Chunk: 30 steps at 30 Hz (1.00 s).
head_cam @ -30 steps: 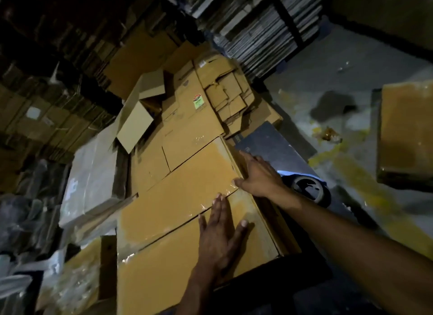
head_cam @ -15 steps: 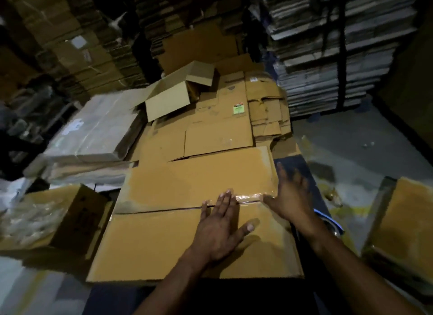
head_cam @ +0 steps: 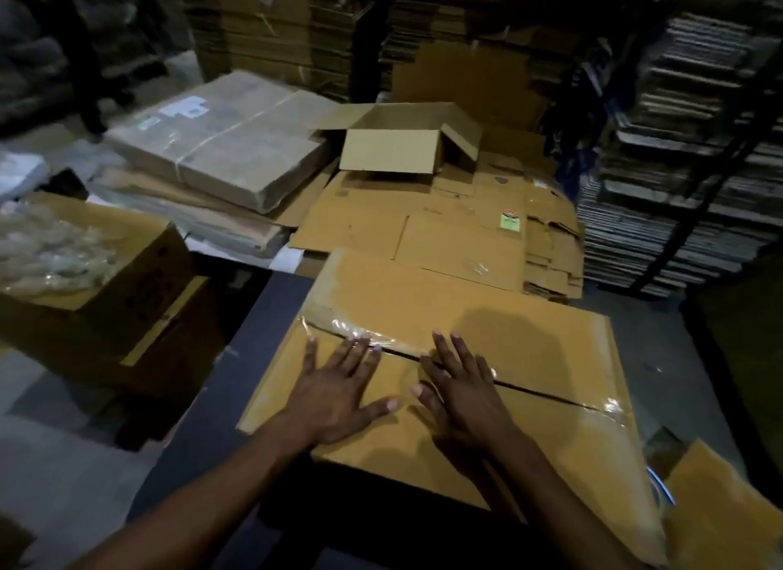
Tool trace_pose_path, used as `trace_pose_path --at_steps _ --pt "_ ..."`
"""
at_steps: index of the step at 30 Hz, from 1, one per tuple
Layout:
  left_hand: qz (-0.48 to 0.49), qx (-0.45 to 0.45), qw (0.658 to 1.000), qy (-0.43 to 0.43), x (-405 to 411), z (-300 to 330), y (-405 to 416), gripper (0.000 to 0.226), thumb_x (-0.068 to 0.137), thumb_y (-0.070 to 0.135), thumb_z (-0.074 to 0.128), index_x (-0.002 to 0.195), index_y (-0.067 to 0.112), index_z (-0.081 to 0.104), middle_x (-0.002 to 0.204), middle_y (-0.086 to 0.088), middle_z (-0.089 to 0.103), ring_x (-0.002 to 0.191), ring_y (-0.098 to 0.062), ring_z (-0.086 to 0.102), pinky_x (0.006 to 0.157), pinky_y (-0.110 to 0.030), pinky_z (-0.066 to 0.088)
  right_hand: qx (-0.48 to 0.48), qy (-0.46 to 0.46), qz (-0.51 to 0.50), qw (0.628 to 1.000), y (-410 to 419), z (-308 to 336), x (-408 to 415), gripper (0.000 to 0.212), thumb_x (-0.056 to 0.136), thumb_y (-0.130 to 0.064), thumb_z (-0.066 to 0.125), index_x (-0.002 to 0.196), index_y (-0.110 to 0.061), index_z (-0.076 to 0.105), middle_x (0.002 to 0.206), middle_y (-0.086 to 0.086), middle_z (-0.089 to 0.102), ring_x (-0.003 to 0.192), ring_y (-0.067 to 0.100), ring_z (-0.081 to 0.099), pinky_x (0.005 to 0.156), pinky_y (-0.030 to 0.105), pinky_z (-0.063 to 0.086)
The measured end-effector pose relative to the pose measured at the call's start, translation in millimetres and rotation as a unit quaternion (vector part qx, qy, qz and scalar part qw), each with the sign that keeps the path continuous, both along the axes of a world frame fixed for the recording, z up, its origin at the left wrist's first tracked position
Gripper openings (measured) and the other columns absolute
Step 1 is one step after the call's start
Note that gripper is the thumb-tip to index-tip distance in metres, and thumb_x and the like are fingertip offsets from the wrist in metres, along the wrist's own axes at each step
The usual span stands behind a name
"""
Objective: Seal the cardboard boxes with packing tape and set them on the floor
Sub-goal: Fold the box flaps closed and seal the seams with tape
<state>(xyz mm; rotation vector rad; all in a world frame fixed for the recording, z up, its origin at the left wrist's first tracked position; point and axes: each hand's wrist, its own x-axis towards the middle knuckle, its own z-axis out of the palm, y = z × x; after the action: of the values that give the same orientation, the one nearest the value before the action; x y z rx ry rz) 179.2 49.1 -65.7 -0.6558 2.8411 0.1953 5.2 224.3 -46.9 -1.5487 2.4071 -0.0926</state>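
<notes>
Both hands lie flat, fingers straight, gripping nothing — left hand (head_cam: pixel 339 393) and right hand (head_cam: pixel 459 393) side by side on the cardboard box (head_cam: pixel 529 349) directly before the person. Its taped seam (head_cam: pixel 546 393) runs left to right — under the fingertips, the untouched stretch nearer the right hand.

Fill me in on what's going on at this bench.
A person is sealing a cardboard box on a dark table. Both hands lie flat and open on its top flaps: the left hand and right hand press down side by side on the clear packing tape that runs along the centre seam. The tape looks wrinkled near the left end. The box is on the table, not yet on the floor. Behind it lie flattened cartons and an open empty box.
</notes>
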Motion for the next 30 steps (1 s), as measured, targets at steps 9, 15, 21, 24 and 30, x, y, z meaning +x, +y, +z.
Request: trace_pose_path --at_steps 9,15,21,24,30 --pt "-0.015 -0.023 0.998 0.050 27.1 5.1 -36.8 0.105 0.091 0.087 0.007 0.166 0.013 0.002 0.174 -0.006 -0.001 0.161 -0.021 -0.001 0.119 -0.068 -0.015 0.009 0.001 0.040 0.999 -57.2 1.9 34.0 0.086 0.091 -0.076 -0.007 0.159 -0.035 0.026 0.171 -0.005 -0.007 0.157 0.022 -0.012 0.122 0.053 0.012" --pt "-0.022 -0.048 0.998 0.037 45.9 0.9 -61.2 0.104 0.092 0.086 0.004 0.166 0.014 0.012 0.173 -0.006 0.013 0.161 -0.021 0.007 0.116 -0.071 -0.018 0.015 -0.008 0.125 0.992 -93.4 -5.8 55.5 0.082 0.100 -0.061 -0.004 0.159 -0.017 0.033 0.169 -0.001 0.021 0.156 0.015 0.015 0.123 0.048 0.022" --pt "-0.051 -0.043 0.996 0.066 50.9 -3.6 -68.5 0.102 0.094 0.085 0.009 0.165 0.012 0.015 0.173 -0.009 0.012 0.161 -0.023 0.006 0.114 -0.074 -0.015 -0.020 0.000 0.120 0.993 -98.6 -4.8 53.9 0.066 0.106 -0.057 0.016 0.159 -0.021 0.031 0.167 0.001 0.026 0.147 0.020 0.034 0.116 0.043 0.032" --pt "-0.046 -0.017 0.994 0.094 56.9 -7.0 -74.3 0.102 0.094 0.086 0.014 0.165 0.013 0.018 0.173 -0.008 0.008 0.161 -0.022 0.003 0.117 -0.073 -0.014 0.014 0.022 0.129 0.991 -106.5 -2.7 49.6 0.087 0.096 -0.072 -0.007 0.163 -0.022 0.017 0.171 -0.006 0.002 0.157 0.015 0.001 0.123 0.047 0.013" --pt "-0.042 0.013 0.996 0.079 61.8 -7.5 -84.5 0.105 0.091 0.089 0.011 0.166 0.016 0.014 0.174 -0.004 0.000 0.161 -0.018 -0.003 0.120 -0.069 -0.014 0.037 -0.012 0.147 0.988 -102.9 -18.6 42.6 0.081 0.098 -0.074 0.003 0.164 -0.026 -0.002 0.167 -0.015 -0.017 0.152 0.004 -0.021 0.126 0.051 -0.004"
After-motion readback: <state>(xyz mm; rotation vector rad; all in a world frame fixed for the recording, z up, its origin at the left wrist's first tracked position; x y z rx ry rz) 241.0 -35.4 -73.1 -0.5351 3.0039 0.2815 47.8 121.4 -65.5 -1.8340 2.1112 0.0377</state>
